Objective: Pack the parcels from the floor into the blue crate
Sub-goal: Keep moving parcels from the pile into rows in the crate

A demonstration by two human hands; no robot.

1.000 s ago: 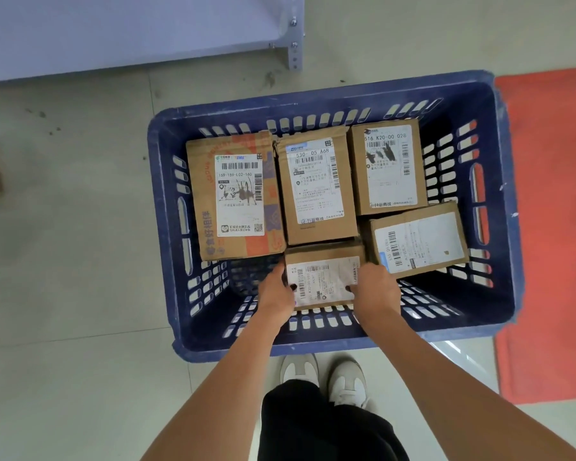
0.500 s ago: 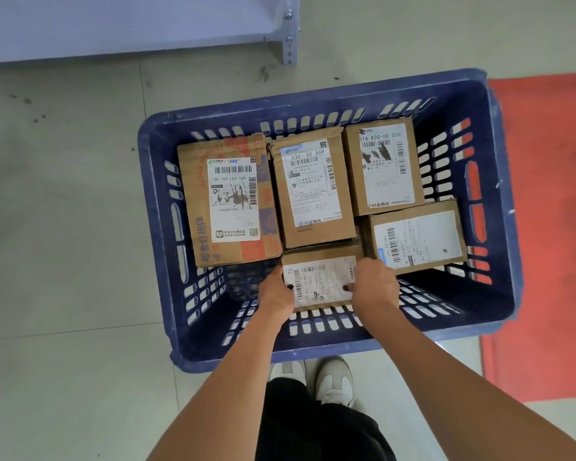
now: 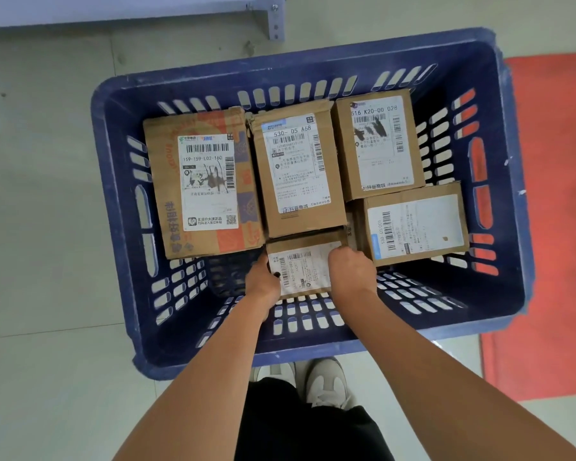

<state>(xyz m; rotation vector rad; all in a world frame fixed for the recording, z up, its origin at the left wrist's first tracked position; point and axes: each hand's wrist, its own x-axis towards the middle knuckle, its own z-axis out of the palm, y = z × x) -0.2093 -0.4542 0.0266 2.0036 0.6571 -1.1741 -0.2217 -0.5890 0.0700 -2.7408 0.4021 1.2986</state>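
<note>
The blue crate [image 3: 113, 181] stands on the floor below me with several cardboard parcels lying flat inside. A small parcel [image 3: 305, 266] with a white label sits near the crate's front wall, against the middle parcel [image 3: 296, 171]. My left hand [image 3: 263, 284] grips its left side and my right hand [image 3: 350, 274] grips its right side. To the left lies a large parcel [image 3: 203, 184]. Two more parcels lie at the back right [image 3: 379, 144] and right [image 3: 416, 224].
A red mat [image 3: 552, 227] lies on the floor right of the crate. A grey shelf leg [image 3: 275, 23] stands beyond the crate's far edge. My shoes [image 3: 323, 380] are just behind the crate's near wall. Bare crate floor shows at front left and front right.
My hands have held the small parcel in the same spot against the middle parcel. The view has moved closer to the crate.
</note>
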